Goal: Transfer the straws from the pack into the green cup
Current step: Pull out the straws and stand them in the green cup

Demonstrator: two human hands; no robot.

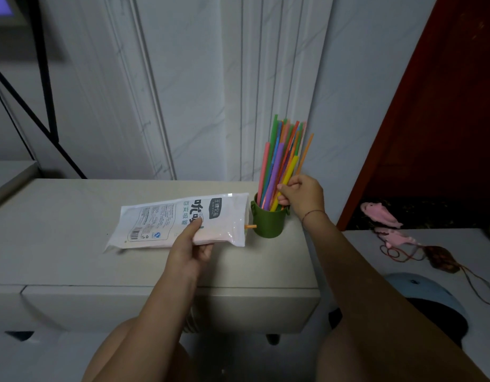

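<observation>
A green cup [268, 223] stands on the white cabinet top [73, 216] near the wall. Several coloured straws [279, 158] stand in it, leaning right. My right hand [300, 197] grips a bunch of these straws just above the cup's rim. The white plastic straw pack [161, 219] lies flat to the left of the cup. My left hand [190, 245] pinches the pack's near edge, thumb on top. One orange straw end [250, 226] sticks out of the pack's open right end, beside the cup.
The cabinet's right edge lies just past the cup. Lower right, a white surface [444, 244] holds a pink toy [381, 213], cords and a brown pouch [442, 259]. A red door [444, 106] is at right, black metal bars [45, 78] at left.
</observation>
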